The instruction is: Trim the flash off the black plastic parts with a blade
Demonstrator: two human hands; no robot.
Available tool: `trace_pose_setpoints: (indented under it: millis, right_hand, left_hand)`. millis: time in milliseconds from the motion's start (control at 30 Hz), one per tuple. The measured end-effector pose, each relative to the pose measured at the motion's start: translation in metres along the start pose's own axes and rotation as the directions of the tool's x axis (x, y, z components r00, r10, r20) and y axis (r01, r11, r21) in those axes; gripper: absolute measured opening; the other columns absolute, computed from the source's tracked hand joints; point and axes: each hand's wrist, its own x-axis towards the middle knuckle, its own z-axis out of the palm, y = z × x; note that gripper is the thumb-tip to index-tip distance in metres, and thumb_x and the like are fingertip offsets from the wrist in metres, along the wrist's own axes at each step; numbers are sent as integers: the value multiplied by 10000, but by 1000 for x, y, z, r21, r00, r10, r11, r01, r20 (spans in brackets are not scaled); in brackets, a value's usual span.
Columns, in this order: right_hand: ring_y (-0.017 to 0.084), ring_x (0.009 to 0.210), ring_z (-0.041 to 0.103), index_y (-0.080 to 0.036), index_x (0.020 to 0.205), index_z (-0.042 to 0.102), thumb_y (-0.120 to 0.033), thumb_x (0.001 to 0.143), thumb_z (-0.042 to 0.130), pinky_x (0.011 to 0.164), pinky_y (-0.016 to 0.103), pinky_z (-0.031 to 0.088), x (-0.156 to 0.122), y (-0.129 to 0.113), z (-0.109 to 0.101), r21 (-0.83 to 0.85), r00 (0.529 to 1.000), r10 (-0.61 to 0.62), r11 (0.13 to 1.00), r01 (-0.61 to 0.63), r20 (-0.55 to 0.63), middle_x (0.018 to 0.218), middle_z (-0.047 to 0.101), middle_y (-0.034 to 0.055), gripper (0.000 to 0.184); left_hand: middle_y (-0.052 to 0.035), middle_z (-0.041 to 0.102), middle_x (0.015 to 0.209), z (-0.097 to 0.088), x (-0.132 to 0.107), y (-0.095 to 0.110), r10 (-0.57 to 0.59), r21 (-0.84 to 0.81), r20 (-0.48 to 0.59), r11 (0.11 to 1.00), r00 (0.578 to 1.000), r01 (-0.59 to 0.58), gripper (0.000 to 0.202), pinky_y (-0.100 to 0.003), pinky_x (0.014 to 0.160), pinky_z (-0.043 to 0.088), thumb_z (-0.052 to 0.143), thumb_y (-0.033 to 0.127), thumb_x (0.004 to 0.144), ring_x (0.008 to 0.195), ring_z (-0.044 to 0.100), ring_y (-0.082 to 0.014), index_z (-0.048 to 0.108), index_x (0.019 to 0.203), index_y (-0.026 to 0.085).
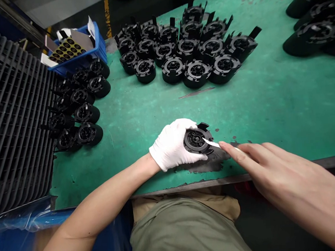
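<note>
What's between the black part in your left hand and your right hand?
In the head view, a thin white blade runs from the black part to the right hand.

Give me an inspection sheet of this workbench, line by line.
Surface: green-painted workbench, worn, with dark smears near its edge.
Job's things: round black plastic part; thin white sliver touching its face.
Clutter: rows of similar round black plastic parts.
Grippers: white-gloved left hand grips the part; bare right hand reaches the sliver.
Cables: nothing seen.
Surroundings: black slatted rack, blue plastic crate, blue plastic sheeting.
</note>
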Motion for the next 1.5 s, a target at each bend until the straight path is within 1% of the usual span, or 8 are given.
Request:
trace_pose_setpoints:
  millis: [133,267,367,633,900,1167,1300,1500]
  right_hand:
    - [321,1036,861,-194,1978,477,-99,1159,542,798,432,673,-7,13,5,73,1000,5,997,-5,0,1370,897,150,827]
    - [268,1093,943,-276,1786,669,-219,1281,600,990,367,727,-13,37,9,236,987,160,960,-150,-26,1400,946,84,514]
    - [234,1052,955,-278,1719,724,-332,1326,632,873,317,716,-11,52,10,275,987,160,948,-162,29,1365,957,56,407]
    - [147,643,687,-276,1889,660,-192,1268,491,561,337,513,-7,61,12,209,994,16,977,-38,110,1042,757,1,649]
    - [224,643,733,-312,1873,712,-34,995,503,559,369,457,10,87,-1,279,977,-162,953,118,141,1005,840,29,944]
    - [213,698,759,-363,1691,879,-273,1239,449,584,343,479,26,112,3,381,970,-155,922,74,186,963,853,33,630]
    - [191,687,751,-346,1582,931,-558,1329,476,648,326,541,20,107,7,428,989,43,898,-100,141,947,834,31,562]
    - [228,781,849,-334,1674,831,-389,1315,638,737,356,648,-5,62,20,460,982,183,869,-184,46,1066,893,30,412]
  left_hand:
    - [-222,857,1653,-7,6,-2,11,-28,38,1000,999,-10,1086,-690,1381,715,1221,772,783,1565,862,-485,727,1599,251]
    - [-225,744,1883,-23,24,-1,106,-76,247,993,963,-90,1081,-689,1487,652,1163,494,888,1739,771,-495,640,1806,264]
    - [-201,650,1988,-24,37,2,143,-78,316,989,938,-125,1130,-700,1525,618,1051,302,908,1815,708,-481,538,1914,295]
    - [-277,752,1826,5,35,-14,243,-83,181,969,953,-232,1269,-772,1419,678,1228,460,794,1675,799,-531,557,1852,261]
    - [-268,781,1769,1,34,-10,246,-54,172,969,954,-240,1142,-734,1385,700,1159,402,845,1628,834,-505,553,1801,247]
    - [-246,759,1840,-1,37,-7,157,-63,233,987,960,-146,1133,-720,1436,681,1142,408,833,1640,837,-497,582,1804,252]
    - [-238,761,1856,-8,36,-3,170,-89,249,984,953,-152,1113,-677,1457,678,1056,357,919,1666,835,-469,519,1887,242]
    - [-252,795,1824,-35,15,1,148,-82,246,988,958,-132,1282,-685,1437,683,1074,349,932,1656,842,-490,372,2001,271]
